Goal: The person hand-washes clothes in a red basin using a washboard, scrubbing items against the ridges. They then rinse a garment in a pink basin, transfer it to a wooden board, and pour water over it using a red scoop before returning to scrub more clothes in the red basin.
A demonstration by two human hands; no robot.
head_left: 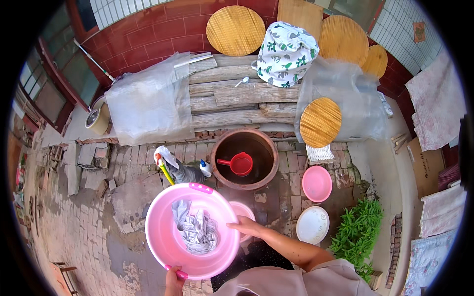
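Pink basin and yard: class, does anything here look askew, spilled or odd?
Nothing spilled. The pink basin is held off the ground by both hands, left hand at its near handle and right hand on its rim, with grey cloth bunched inside. Oddly, a red scoop sits inside the clay pot.

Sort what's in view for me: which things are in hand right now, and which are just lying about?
In hand:
- large pink basin, left hand at its near rim, right hand on its right rim
- grey wet cloth inside it

Lying about:
- clay vat with red scoop
- small pink basin
- white basin
- round wooden lid
- green plants
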